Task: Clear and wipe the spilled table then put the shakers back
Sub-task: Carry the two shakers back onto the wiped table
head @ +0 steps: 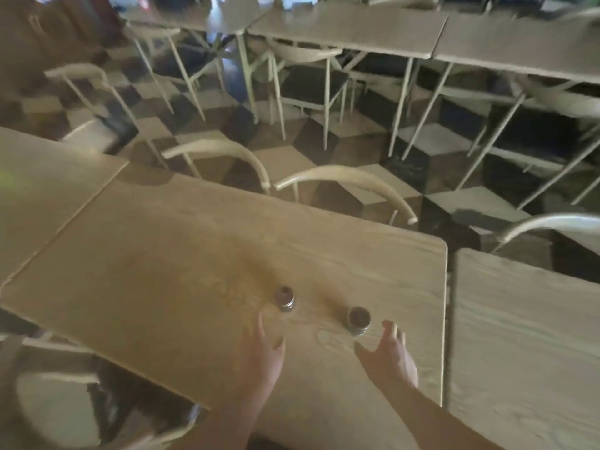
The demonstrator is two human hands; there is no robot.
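Two shakers (284,298) (358,319) stand apart on the desk (162,271), a bare gap between them; broad bare wood lies to their left and far side, chair backs (350,183) beyond the far edge

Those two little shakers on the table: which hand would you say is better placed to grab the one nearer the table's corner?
Probably the right hand: it is open just beside that shaker, while the left hand sits by the other shaker.

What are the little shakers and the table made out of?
The two shakers look like clear glass with dark, probably metal, tops; blur leaves that unsure. The table looks like pale wood or wood-look laminate: matte, with wavy grain lines.
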